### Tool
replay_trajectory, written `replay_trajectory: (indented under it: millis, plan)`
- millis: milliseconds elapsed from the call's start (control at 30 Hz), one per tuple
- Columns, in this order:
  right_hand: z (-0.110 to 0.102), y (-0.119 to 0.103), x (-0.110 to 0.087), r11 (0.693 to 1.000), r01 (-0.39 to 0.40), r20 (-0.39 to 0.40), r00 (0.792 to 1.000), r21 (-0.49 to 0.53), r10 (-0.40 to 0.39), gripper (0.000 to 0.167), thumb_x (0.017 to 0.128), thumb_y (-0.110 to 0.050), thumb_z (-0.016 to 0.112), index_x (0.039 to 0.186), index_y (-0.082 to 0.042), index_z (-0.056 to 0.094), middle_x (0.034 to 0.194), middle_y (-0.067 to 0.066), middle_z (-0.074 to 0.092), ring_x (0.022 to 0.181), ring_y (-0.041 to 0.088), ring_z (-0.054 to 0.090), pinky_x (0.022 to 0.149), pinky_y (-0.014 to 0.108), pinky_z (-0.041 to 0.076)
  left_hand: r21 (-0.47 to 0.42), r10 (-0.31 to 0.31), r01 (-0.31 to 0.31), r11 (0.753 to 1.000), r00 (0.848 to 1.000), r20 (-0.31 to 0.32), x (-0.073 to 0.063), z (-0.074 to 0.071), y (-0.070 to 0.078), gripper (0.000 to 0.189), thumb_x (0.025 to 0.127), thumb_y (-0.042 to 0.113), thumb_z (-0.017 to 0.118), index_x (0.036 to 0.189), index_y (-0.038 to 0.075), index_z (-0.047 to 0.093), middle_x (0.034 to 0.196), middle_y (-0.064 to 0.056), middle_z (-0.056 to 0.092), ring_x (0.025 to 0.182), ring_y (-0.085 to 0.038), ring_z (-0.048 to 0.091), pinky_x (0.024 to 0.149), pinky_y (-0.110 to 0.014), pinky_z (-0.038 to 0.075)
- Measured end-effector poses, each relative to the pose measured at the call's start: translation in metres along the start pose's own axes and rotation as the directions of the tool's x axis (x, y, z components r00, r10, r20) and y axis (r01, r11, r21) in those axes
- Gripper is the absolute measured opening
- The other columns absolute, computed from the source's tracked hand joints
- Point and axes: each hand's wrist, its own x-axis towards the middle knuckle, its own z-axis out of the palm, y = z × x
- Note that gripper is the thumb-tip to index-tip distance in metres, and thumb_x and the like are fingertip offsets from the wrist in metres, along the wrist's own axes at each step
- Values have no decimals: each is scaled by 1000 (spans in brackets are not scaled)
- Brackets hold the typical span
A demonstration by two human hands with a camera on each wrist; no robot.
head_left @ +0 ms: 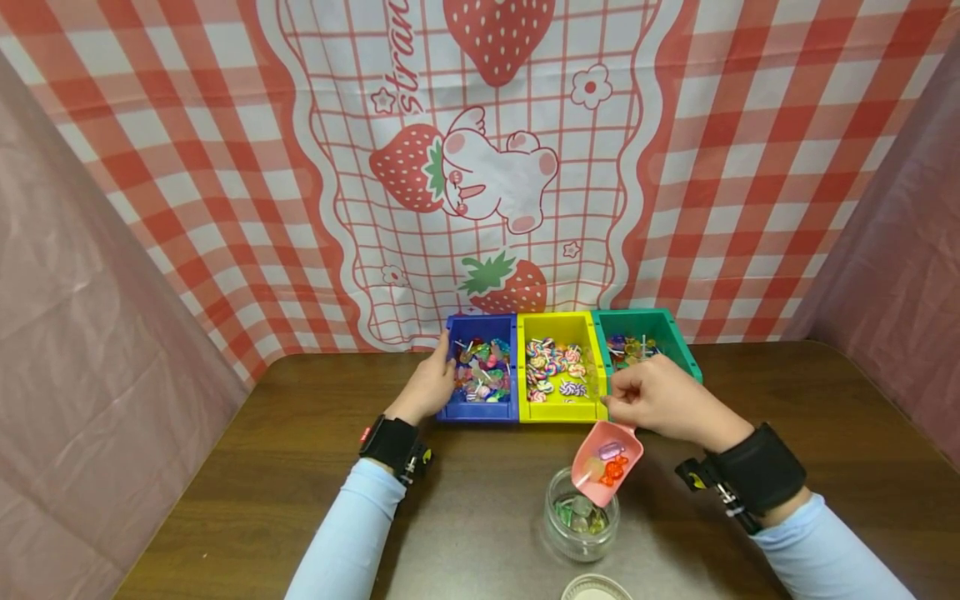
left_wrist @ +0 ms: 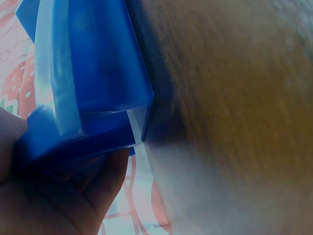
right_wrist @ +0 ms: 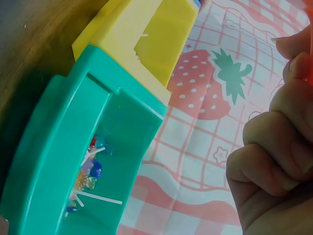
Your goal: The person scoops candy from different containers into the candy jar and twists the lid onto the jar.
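My right hand (head_left: 660,400) grips the handle of a pink scoop (head_left: 627,447), its fingers curled in the right wrist view. A few candy-shaped pieces, orange, lilac and pale, lie in the scoop. The scoop's lip tilts down over the mouth of a clear glass jar (head_left: 570,542), which has green and clear pieces at its bottom. At the left, my left hand (head_left: 429,385) holds the outer side wall of a blue bin (head_left: 480,412). Thumb and fingers go round that bin's edge in the left wrist view, fingers partly hidden beneath it.
A yellow bin (head_left: 562,412) with swirl lollipops joins the blue bin, which holds mixed charms. Beside it a green bin (right_wrist: 132,127) contains small colourful pieces with white sticks. A round lid (head_left: 596,588) lies at the table's (head_left: 300,467) near side. A strawberry-print cloth (head_left: 585,183) hangs behind.
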Motion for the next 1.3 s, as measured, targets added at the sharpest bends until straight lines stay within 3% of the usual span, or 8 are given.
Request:
replay_trajectory:
  millis: [167,433,667,900,1100,1300]
  plan:
    - [-2,-6,0,999,5,-5,1000,-47,-5,40,80,-6,73,55,-28,51,52,-21,31,48,1,38,47,22,32,-5,2,-2,1000,1000,-2,0,0,-1,60,107,13,38,160,2,10,150,-25,41,109,-30,58,91,-44,45]
    - [-4,-17,-1,994,11,-3,1000,-109,-11,40,80,-8,74,56,-28,50,52,-19,29,46,1,34,46,21,30,-8,10,-10,1000,1000,-12,1,1,-2,61,107,13,39,160,3,10,149,-25,42,105,-30,59,90,-44,45]
    - [-5,-24,-1,987,17,-7,1000,-158,-18,41,81,-9,74,55,-28,48,52,-19,28,45,0,33,46,21,28,-2,22,-22,1000,1000,-16,0,0,-1,60,107,12,38,159,0,12,147,-27,43,114,-30,58,96,-46,44]
    - [-5,-26,-1,979,64,-42,996,-194,-73,44,78,-8,72,54,-28,42,54,-21,22,45,-2,29,46,21,24,6,40,-40,999,999,-21,0,0,-1,59,107,10,39,158,-2,12,143,-30,48,104,-31,60,91,-47,46]
    - [-4,-26,-1,979,42,-34,998,-198,-50,43,77,-10,72,54,-29,42,53,-21,23,44,-2,30,46,21,25,2,33,-33,999,999,-16,0,0,-2,59,107,11,38,159,-1,12,145,-28,45,107,-30,60,92,-46,46]
    - [-5,-25,-1,982,15,-17,1000,-187,-19,42,79,-10,72,54,-28,45,52,-20,25,44,0,32,46,21,27,-4,26,-26,1000,1000,-9,1,1,-2,60,107,12,38,159,2,11,142,-28,50,97,-30,60,86,-44,46]
